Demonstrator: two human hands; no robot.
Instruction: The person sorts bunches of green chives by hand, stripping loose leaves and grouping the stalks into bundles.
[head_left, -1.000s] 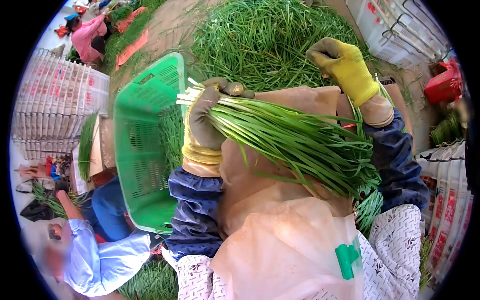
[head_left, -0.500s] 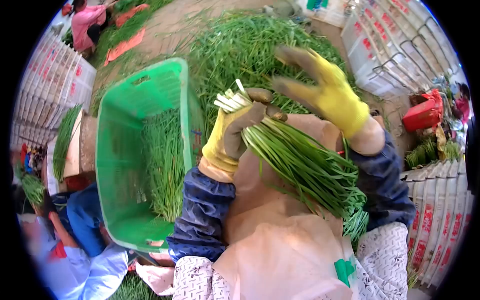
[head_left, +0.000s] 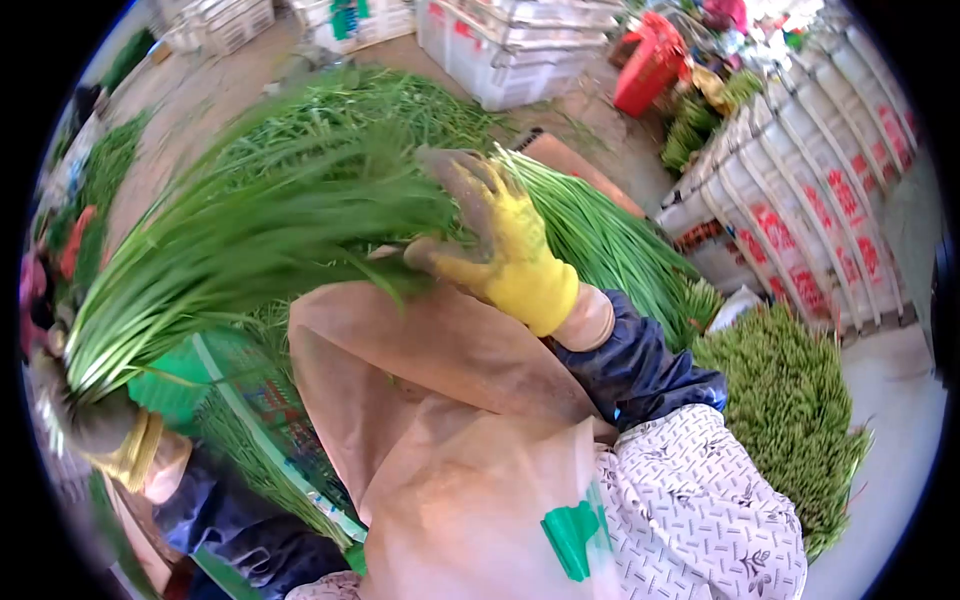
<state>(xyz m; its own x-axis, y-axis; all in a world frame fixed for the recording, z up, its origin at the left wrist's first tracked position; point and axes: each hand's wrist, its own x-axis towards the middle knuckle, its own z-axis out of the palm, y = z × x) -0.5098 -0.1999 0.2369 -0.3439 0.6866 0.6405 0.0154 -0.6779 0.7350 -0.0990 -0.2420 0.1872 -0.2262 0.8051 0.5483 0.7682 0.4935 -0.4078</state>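
Observation:
At the far left, my left hand (head_left: 95,420), in a yellow and grey glove, grips the pale stem ends of a long bundle of green stalks (head_left: 250,220). The bundle stretches to the upper right, blurred by motion. Its leafy end reaches my right hand (head_left: 505,240), gloved the same way, whose fingers and thumb are apart around the leaf tips. Behind my right hand, another bunch of green stalks (head_left: 610,225) lies with its white ends toward the top. The brown apron (head_left: 440,360) covers my lap.
The green crate (head_left: 225,385) with stalks inside stands at the lower left. A loose heap of greens (head_left: 360,95) lies ahead. White crates (head_left: 500,60) stand at the top and at the right (head_left: 800,200). Upright bundles (head_left: 780,400) are packed at the right, and a red container (head_left: 645,70) stands beyond.
The view has turned to the right. My left hand has swung the bundle out to the far left, its leaves now pointing away to the right. My right hand has come to the leaf tips.

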